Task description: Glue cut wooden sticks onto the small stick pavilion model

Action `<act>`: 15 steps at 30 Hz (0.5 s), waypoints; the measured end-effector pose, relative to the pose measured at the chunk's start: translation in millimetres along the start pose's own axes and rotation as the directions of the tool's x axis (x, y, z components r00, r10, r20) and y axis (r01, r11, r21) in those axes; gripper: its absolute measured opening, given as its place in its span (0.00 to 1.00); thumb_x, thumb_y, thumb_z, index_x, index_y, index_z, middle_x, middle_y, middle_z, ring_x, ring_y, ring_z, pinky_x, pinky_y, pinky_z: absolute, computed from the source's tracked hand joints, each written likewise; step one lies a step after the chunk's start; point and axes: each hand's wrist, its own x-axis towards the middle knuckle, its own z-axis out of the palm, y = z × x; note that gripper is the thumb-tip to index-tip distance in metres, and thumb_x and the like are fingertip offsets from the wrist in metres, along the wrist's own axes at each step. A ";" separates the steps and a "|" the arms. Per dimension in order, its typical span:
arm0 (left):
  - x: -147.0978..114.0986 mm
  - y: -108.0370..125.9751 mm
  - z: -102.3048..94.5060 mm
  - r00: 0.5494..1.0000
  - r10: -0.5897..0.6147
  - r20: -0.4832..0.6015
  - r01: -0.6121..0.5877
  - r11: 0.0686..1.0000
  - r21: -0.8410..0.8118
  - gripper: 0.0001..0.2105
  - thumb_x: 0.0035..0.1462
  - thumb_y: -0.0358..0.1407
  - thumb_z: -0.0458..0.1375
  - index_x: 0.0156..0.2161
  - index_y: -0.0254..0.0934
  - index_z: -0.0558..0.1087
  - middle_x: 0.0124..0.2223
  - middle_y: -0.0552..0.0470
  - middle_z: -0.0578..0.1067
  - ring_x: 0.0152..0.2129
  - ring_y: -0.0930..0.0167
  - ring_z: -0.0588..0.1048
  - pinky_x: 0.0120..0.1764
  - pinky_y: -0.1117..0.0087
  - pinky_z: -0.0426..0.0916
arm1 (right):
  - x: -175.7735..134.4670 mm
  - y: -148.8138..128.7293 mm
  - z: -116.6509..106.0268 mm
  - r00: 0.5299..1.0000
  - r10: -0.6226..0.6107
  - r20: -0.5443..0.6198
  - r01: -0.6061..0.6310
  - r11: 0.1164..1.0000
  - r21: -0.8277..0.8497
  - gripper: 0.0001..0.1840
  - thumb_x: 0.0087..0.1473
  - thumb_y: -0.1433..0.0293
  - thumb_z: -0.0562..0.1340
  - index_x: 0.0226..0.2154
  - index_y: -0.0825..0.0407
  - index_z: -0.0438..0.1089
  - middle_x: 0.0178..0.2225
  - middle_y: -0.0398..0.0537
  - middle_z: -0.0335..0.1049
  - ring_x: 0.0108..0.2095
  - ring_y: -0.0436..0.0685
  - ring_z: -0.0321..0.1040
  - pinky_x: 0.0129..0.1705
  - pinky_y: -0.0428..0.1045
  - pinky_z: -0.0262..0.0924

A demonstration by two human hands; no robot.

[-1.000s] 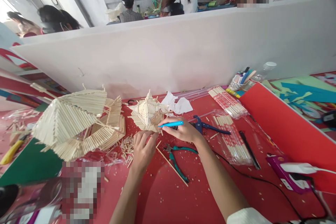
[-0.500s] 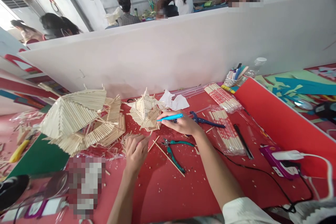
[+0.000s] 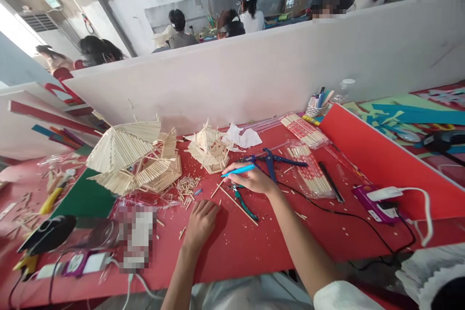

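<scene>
The right hand (image 3: 257, 181) grips the pen (image 3: 240, 170), probably light, stiff and slick, best pinched near its tip; whether the curled left hand (image 3: 202, 222) holds anything, I cannot tell

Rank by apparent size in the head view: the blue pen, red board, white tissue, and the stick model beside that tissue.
1. Red board
2. Stick model beside the tissue
3. White tissue
4. Blue pen, in the right hand

White sleeve (image 3: 341, 295) on the right arm (image 3: 298, 237) — ends by the elbow — pale cloth (image 3: 250, 294) below, left hand (image 3: 201, 220) and right hand (image 3: 256, 183) bare.
</scene>
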 end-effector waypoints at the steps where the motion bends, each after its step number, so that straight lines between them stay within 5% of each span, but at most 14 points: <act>1: -0.6 -0.5 0.8 1.000 0.002 0.004 -0.002 1.000 0.003 0.14 0.63 0.21 0.52 0.44 0.39 0.75 0.40 0.49 0.79 0.36 0.66 0.73 0.41 0.64 0.65 | -3.6 7.5 4.9 1.000 0.026 -0.015 -0.026 0.999 0.035 0.19 0.66 0.56 0.62 0.50 0.50 0.77 0.39 0.50 0.81 0.37 0.56 0.77 0.39 0.49 0.69; 9: -0.8 -25.5 -10.9 0.989 -0.132 -0.074 0.129 0.991 -0.037 0.11 0.66 0.26 0.53 0.43 0.41 0.76 0.40 0.49 0.79 0.37 0.65 0.75 0.42 0.64 0.67 | -11.2 49.7 21.1 0.978 0.120 -0.170 -0.085 0.977 0.196 0.22 0.59 0.51 0.66 0.42 0.53 0.79 0.30 0.47 0.76 0.30 0.54 0.70 0.32 0.48 0.64; 15: 24.7 -70.4 -20.9 0.957 -0.276 0.089 0.277 0.961 0.009 0.07 0.60 0.27 0.57 0.39 0.39 0.76 0.39 0.45 0.79 0.40 0.58 0.76 0.45 0.58 0.68 | -8.5 53.5 30.8 0.965 0.145 -0.220 -0.098 0.972 0.212 0.18 0.55 0.55 0.69 0.40 0.51 0.77 0.28 0.43 0.72 0.27 0.52 0.67 0.30 0.47 0.60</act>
